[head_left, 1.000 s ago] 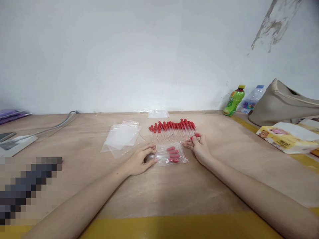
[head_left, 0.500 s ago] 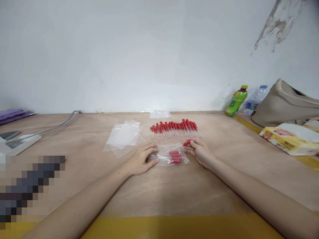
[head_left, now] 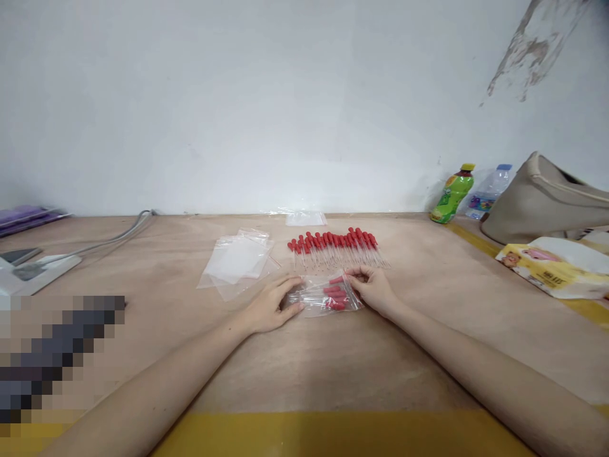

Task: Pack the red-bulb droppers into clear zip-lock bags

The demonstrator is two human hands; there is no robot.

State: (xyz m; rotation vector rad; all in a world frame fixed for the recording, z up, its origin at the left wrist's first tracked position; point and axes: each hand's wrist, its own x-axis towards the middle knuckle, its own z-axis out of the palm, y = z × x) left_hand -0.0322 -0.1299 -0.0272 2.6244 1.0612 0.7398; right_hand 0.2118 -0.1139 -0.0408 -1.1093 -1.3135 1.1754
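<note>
A small clear zip bag with several red-bulbed droppers inside lies on the wooden table. My left hand rests on the bag's left end, fingers curled and pressing it down. My right hand is at the bag's right mouth, fingers pinched on a red-bulbed dropper that is partly inside the bag. Just behind the bag lies a row of several red-bulbed glass droppers.
A pile of empty clear bags lies to the left, another clear bag by the wall. A green bottle, a water bottle, a beige bag and a tissue pack stand at the right. A cable and flat devices lie at the left.
My right hand has carried one dropper from beside the row down and left to the bag's mouth and slid it partly in. My left hand has stayed on the bag.
</note>
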